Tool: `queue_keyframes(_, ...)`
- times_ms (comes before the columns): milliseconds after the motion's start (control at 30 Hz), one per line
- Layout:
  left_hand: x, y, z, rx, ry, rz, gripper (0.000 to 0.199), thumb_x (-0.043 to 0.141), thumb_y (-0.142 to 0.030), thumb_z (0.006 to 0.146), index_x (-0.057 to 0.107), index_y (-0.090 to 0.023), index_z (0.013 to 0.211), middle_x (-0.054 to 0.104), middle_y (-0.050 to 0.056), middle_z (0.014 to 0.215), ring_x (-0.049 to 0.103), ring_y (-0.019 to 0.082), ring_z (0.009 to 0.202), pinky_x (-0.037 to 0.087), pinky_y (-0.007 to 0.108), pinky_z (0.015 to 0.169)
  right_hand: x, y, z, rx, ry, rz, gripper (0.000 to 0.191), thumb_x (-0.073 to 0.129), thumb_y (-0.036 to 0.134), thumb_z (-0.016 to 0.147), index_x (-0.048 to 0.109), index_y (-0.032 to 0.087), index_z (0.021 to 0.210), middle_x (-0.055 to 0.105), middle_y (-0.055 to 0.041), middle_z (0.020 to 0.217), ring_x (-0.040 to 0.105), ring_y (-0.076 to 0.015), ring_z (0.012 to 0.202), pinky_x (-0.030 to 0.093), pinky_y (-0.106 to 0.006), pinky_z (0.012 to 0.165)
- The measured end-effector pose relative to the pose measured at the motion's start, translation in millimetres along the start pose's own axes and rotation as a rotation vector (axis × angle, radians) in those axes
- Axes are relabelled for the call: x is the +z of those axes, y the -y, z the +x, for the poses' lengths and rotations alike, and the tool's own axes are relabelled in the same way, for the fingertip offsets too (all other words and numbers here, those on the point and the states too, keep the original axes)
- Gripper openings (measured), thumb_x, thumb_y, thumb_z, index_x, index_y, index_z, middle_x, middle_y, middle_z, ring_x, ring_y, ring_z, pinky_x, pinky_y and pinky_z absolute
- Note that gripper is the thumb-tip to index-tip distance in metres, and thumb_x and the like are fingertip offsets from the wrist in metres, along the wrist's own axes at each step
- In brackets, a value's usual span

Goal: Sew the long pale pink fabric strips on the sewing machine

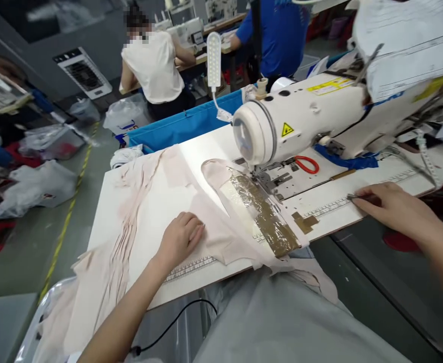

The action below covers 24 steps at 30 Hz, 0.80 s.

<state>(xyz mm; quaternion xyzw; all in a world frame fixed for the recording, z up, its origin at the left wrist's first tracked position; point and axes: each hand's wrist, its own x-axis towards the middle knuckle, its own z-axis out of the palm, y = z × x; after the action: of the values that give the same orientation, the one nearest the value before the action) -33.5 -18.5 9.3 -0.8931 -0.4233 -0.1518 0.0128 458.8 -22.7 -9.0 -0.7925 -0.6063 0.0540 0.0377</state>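
My left hand [183, 237] rests on the white table beside and partly over pale pink fabric [225, 237], its fingers loosely curled together; nothing shows in them. The fabric runs to the sewing machine [297, 121], where a curved strip of it lies near the needle. A brown taped guide plate [270, 217] stretches from the needle area to the front edge. Off to the right, my right hand [380, 199] pinches a small dark metal tool [352, 197] just above the table's ruler strip [325, 206]. Most of that tool is hidden by the fingers.
Red-handled scissors [307, 165] lie behind the needle plate. Gathered pink pieces [130, 227] hang over the table's left edge. A blue cloth trough [191, 123] runs along the back. Two people [153, 70] sit at machines beyond. A black cable [183, 310] hangs below.
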Motion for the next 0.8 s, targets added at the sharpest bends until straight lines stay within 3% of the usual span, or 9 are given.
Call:
queue_keyframes(100,14.6,22,17,-0.003,-0.019,-0.001,0.025,0.042,-0.023,0.096,0.058,-0.015,0.113,0.065,0.012,0.115,0.060,0.022,0.106,0.055,0.037,0.084,-11,14,4,0.118,0.119,0.107,0.004,0.063,0.023,0.083,0.060,0.020,0.084,0.065,-0.0104,0.093,0.059,-0.0190,0.082,0.043,-0.029,0.070)
queue_keyframes(167,25.6,37,26,0.016,0.001,-0.006,0.031,0.043,-0.026,0.096,0.056,-0.014,0.121,0.061,0.014,0.127,0.056,0.025,0.118,0.052,0.043,0.094,-20,24,0,0.202,0.119,0.145,0.011,0.062,0.027,0.087,0.057,0.021,0.078,0.065,-0.0079,0.084,0.055,-0.0164,0.072,0.041,-0.030,0.067)
queue_keyframes(300,41.8,57,34,0.051,0.057,-0.017,0.044,0.043,-0.036,0.096,0.051,-0.013,0.133,0.053,0.016,0.141,0.048,0.031,0.131,0.044,0.052,0.106,-24,39,-29,0.290,-0.037,0.307,0.050,0.054,0.071,0.081,0.055,0.022,0.072,0.061,-0.0063,0.066,0.049,-0.0158,0.061,0.040,-0.035,0.064)
queue_keyframes(400,47.8,60,30,0.018,0.085,0.012,0.049,0.036,-0.038,0.099,0.047,-0.013,0.139,0.048,0.015,0.146,0.043,0.030,0.136,0.040,0.053,0.109,-13,58,-71,0.080,0.128,0.626,0.067,0.048,0.088,0.067,0.060,0.022,0.072,0.065,-0.0096,0.069,0.058,-0.0190,0.065,0.046,-0.035,0.066)
queue_keyframes(500,49.9,51,24,-0.011,0.082,0.039,0.049,0.035,-0.038,0.099,0.047,-0.013,0.140,0.048,0.015,0.146,0.043,0.030,0.136,0.040,0.051,0.110,5,89,-119,-0.261,0.437,0.716,0.048,0.055,0.069,0.082,0.066,0.023,0.075,0.067,-0.0139,0.111,0.064,-0.0244,0.100,0.050,-0.035,0.088)
queue_keyframes(567,49.4,40,20,0.003,0.073,0.043,0.050,0.036,-0.037,0.098,0.048,-0.012,0.139,0.049,0.016,0.145,0.044,0.030,0.135,0.040,0.050,0.110,17,110,-143,-0.301,0.510,0.662,0.041,0.051,0.060,0.089,0.066,0.024,0.077,0.059,-0.0119,0.129,0.059,-0.0256,0.114,0.052,-0.034,0.088)
queue_keyframes(633,47.7,27,16,0.039,0.068,0.037,0.049,0.037,-0.037,0.098,0.049,-0.012,0.139,0.051,0.016,0.144,0.046,0.030,0.134,0.042,0.049,0.109,28,127,-157,-0.267,0.549,0.652,0.042,0.046,0.058,0.091,0.063,0.023,0.075,0.054,-0.0106,0.137,0.055,-0.0267,0.121,0.055,-0.029,0.074)
queue_keyframes(700,44.9,14,12,0.096,0.069,0.019,0.049,0.038,-0.036,0.097,0.048,-0.013,0.140,0.051,0.015,0.143,0.047,0.030,0.133,0.044,0.047,0.107,37,138,-163,-0.260,0.582,0.692,0.044,0.044,0.058,0.091,0.061,0.022,0.074,0.057,-0.0111,0.131,0.056,-0.0263,0.118,0.054,-0.027,0.067)
queue_keyframes(800,40.1,7,9,0.187,0.075,-0.023,0.048,0.040,-0.033,0.097,0.048,-0.011,0.139,0.053,0.016,0.141,0.049,0.029,0.131,0.045,0.046,0.106,43,138,-165,-0.259,0.642,0.787,0.043,0.046,0.059,0.090,0.061,0.022,0.077,0.067,-0.0084,0.097,0.063,-0.0202,0.090,0.053,-0.028,0.071)
